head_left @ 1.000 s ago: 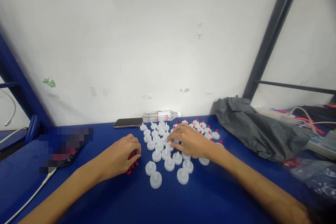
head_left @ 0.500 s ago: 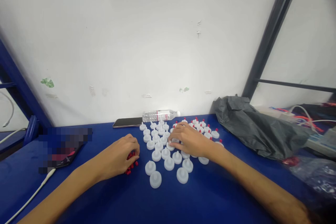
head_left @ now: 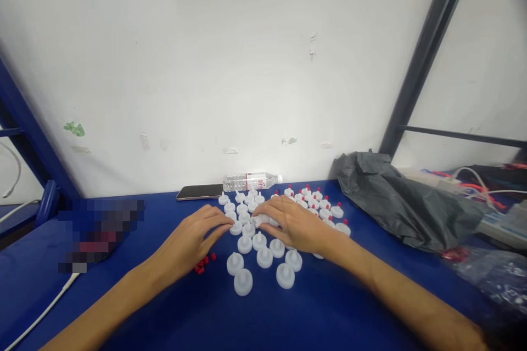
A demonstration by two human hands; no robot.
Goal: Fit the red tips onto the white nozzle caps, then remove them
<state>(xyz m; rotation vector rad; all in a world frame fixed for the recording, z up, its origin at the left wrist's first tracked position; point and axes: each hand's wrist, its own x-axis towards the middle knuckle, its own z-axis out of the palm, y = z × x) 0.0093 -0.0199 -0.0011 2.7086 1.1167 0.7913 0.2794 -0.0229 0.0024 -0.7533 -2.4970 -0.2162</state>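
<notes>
Your right hand (head_left: 294, 224) grips a translucent white plastic lid, round with a narrow nozzle (head_left: 262, 220), between thumb and fingers; this lid is tilted, its nozzle directed toward your left hand (head_left: 196, 235). The thumb and fingertips of your left hand are drawn together just beside the gripped lid; you cannot tell from this view whether they pinch a small part. Below your left hand, a loose pile of small red plastic caps (head_left: 200, 267) lies on the smooth dark-blue bench (head_left: 173, 315). Matching white nozzle lids (head_left: 243, 282) stand upright on the bench between and in front of your hands, nozzles upward. Beyond your right hand, a group of white lids fitted with red tips (head_left: 337, 211) stands toward the right. Behind the lids, near the white wall (head_left: 230, 66), a clear plastic bottle with a white and red label (head_left: 256, 181) lies on its side, adjacent to a flat black-screened phone (head_left: 200, 192). A crumpled dark-grey plastic bag (head_left: 407, 205) occupies the right side.
</notes>
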